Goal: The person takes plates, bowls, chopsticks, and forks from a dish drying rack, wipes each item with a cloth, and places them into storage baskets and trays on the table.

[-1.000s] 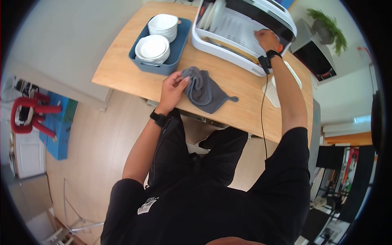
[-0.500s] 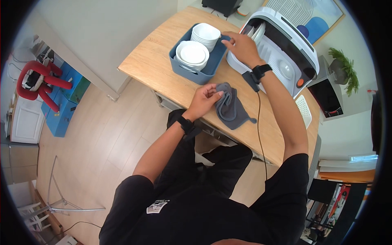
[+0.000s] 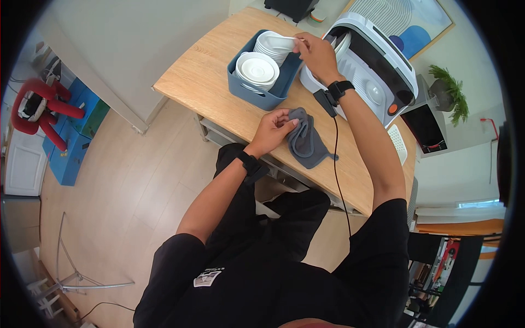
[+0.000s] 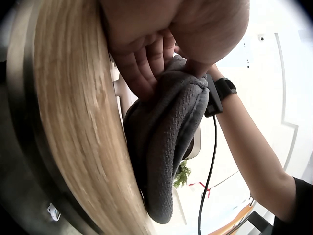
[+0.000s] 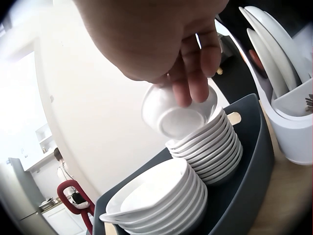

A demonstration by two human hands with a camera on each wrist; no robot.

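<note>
My right hand (image 3: 318, 57) pinches the rim of a white bowl (image 5: 171, 112) and holds it tilted at the top of a bowl stack (image 5: 215, 154). That stack stands in a blue-grey plastic tub (image 3: 254, 97), beside a second stack of white dishes (image 3: 257, 69). Down at the table's near edge, my left hand (image 3: 269, 133) pinches a grey cloth (image 3: 310, 145) between thumb and fingers. In the left wrist view the folded cloth (image 4: 168, 127) hangs against the tabletop, and some of my fingers are behind it.
Right of the tub stands a white dish cabinet (image 3: 367, 112) with its lid up and plates (image 5: 271, 61) upright inside. A white perforated tray (image 3: 397, 143) and a microwave (image 3: 425, 128) are farther right. A black cable (image 3: 342, 191) hangs from my right wrist.
My right hand has left the dish cabinet's right end, crossed left to the tub and now pinches and tilts the top bowl. My left hand keeps holding the cloth; the head view has shifted.
</note>
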